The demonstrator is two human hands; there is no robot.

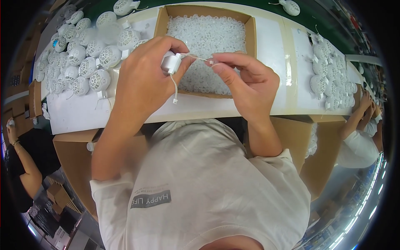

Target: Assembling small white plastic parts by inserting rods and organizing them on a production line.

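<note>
Above a cardboard box (253, 39) filled with small clear plastic pieces (206, 33), my left hand (143, 77) is closed round a white plastic housing (171, 64) with thin wires. The rest of that part is hidden in my palm. One wire hangs down and ends in a small white connector (175, 101). Another thin wire (195, 57) runs across to my right hand (252, 83). There my thumb and forefinger pinch its end, at a tiny pale piece (211, 62) whose kind I cannot make out.
White latticed balls with wired bases (100, 80) are heaped on the table at left; a second group (320, 83) lies at right. Open cartons (77, 158) stand below the table's near edge. People work at both sides, one arm (27, 160) at left.
</note>
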